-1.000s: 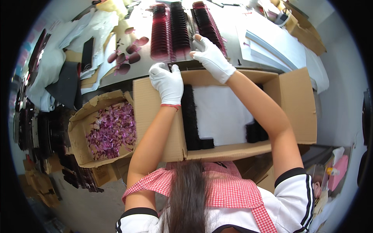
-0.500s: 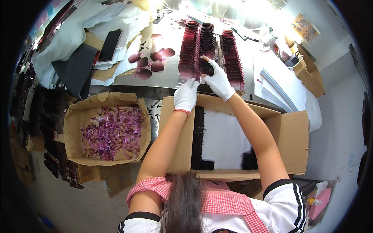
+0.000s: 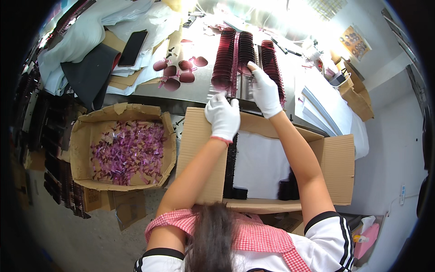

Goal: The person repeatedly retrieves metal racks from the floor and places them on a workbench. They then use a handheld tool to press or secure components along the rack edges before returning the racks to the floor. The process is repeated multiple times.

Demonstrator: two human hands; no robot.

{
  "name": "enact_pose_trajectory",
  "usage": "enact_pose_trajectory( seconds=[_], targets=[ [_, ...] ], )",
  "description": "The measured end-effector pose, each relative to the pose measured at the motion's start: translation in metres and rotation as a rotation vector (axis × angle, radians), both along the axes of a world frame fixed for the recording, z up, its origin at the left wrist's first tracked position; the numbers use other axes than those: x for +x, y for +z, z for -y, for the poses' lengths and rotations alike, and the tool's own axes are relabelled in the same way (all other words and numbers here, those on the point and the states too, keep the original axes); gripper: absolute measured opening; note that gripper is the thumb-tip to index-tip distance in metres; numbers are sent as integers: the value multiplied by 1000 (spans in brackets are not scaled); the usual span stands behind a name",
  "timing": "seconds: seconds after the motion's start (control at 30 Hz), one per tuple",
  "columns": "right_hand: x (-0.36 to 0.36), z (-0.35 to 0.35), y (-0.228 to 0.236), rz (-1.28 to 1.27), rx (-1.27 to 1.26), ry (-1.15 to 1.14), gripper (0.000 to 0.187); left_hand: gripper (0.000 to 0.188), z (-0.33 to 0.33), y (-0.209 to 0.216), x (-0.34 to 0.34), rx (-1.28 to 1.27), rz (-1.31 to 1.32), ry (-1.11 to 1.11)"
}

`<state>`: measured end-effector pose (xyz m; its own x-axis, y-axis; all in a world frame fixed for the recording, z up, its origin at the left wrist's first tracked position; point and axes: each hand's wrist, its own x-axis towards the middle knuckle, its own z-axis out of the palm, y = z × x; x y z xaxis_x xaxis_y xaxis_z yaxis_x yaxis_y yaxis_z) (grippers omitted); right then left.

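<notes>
Long rows of dark red-purple tinted lenses stand on edge on the metal table: a left row (image 3: pixel 223 59), a middle row (image 3: pixel 246 47) and a right row (image 3: pixel 270 59). My right hand (image 3: pixel 267 93), in a white glove with a bare fingertip, stretches its fingers to the near end of the middle row. The fingertip is at the front lens there. My left hand (image 3: pixel 222 115), gloved too, is just below the near end of the left row. Its fingers bend forward and the thumb stands apart; nothing shows between them.
An open carton (image 3: pixel 204 154) lined with white sheet (image 3: pixel 260 165) and black pieces is under my forearms. A cardboard tray (image 3: pixel 79 156) of purple plastic scraps (image 3: pixel 131 152) stands left. Loose lenses (image 3: pixel 172 84), a phone (image 3: pixel 133 48) and papers lie on the table; white sheets (image 3: pixel 321 104) lie right.
My left hand has pulled back slightly from the rows, its thumb now apart. My right hand has straightened and shifted right; the dark lens by its fingers no longer shows there.
</notes>
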<state>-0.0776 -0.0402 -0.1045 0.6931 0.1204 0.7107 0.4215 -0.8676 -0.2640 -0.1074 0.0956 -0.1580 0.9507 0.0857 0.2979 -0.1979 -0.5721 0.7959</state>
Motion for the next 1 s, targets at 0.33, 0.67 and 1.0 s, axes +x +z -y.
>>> enact_pose_trajectory(
  seconds=[0.33, 0.67, 1.0],
  targets=[
    [-35, 18, 53, -813, 473, 308, 71, 44, 1, 31, -16, -1884, -937, -266],
    [91, 37, -25, -694, 747, 120, 71, 15, 28, 21, 13, -707, -555, -387],
    [89, 15, -52, -320, 94, 73, 55, 33, 39, 13, 12, -61, -325, -412]
  ],
)
